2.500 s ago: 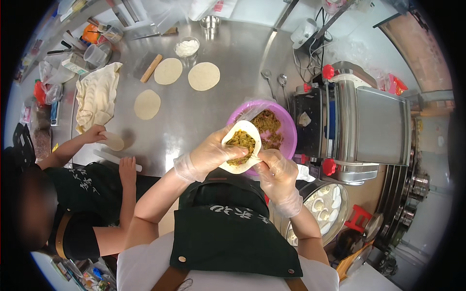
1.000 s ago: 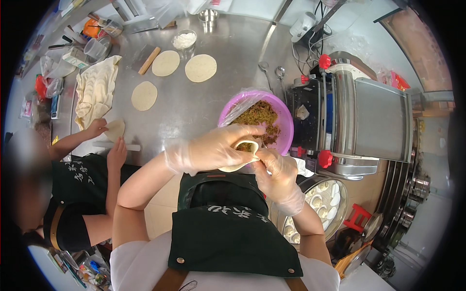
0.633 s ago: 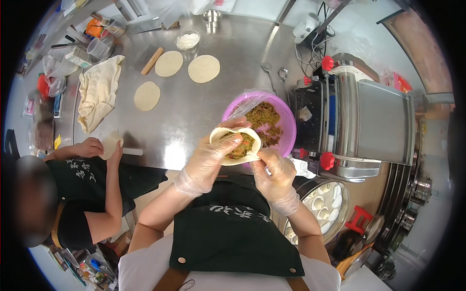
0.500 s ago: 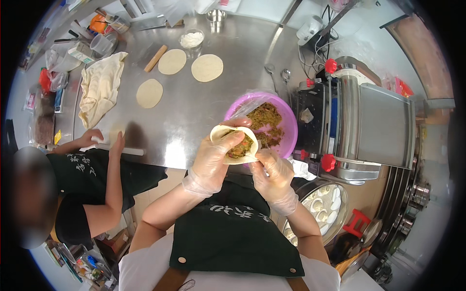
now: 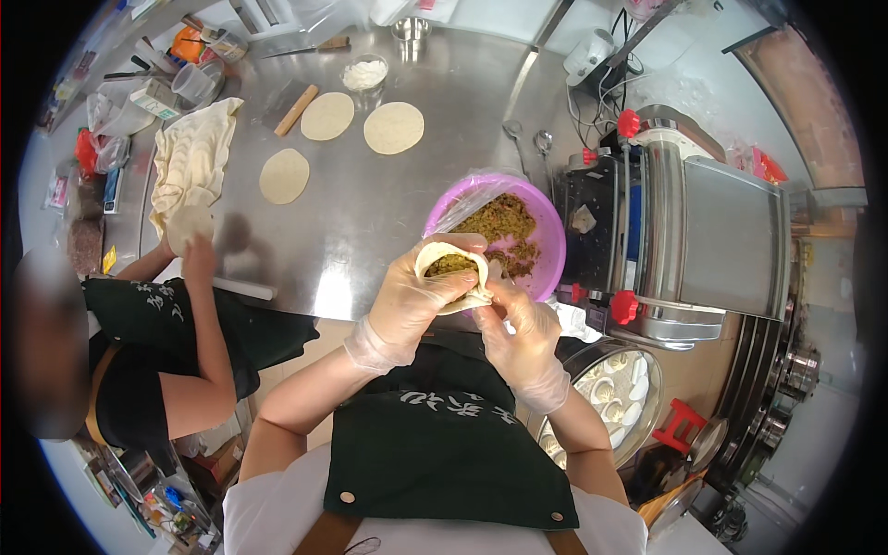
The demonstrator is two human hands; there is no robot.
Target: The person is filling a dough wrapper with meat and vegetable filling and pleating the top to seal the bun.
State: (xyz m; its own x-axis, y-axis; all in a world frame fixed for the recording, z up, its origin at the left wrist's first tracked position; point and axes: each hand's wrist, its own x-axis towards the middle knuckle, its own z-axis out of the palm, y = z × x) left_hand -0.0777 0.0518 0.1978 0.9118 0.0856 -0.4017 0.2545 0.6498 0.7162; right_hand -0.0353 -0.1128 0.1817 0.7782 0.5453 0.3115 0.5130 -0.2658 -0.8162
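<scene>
A round dough wrapper (image 5: 474, 302) with chopped green-brown filling (image 5: 450, 265) rests cupped in my left hand (image 5: 400, 298), whose thumb lies over the filling. With thumb and fingers, my right hand (image 5: 520, 338) pinches the wrapper's near right edge, where small pleats show. Thin clear gloves cover both hands. Just beyond them, a pink-purple bowl (image 5: 558, 231) holds more of the filling, with clear plastic film over its left rim. Three flat dough rounds (image 5: 394, 128) lie farther left on the steel table (image 5: 342, 213), near a wooden rolling pin (image 5: 296, 110).
At left, a co-worker's hand (image 5: 197, 259) holds another dough round (image 5: 191, 228) beside a long folded dough sheet (image 5: 196, 153). A roller machine (image 5: 661, 231) with red knobs stands right. Pleated buns (image 5: 606, 388) fill a round tray below it. Two spoons (image 5: 544, 141) lie behind the bowl.
The wrapper's edge has drawn in, so its opening is smaller and more pleats show by my right fingers. The co-worker has lifted a dough round toward the folded dough sheet.
</scene>
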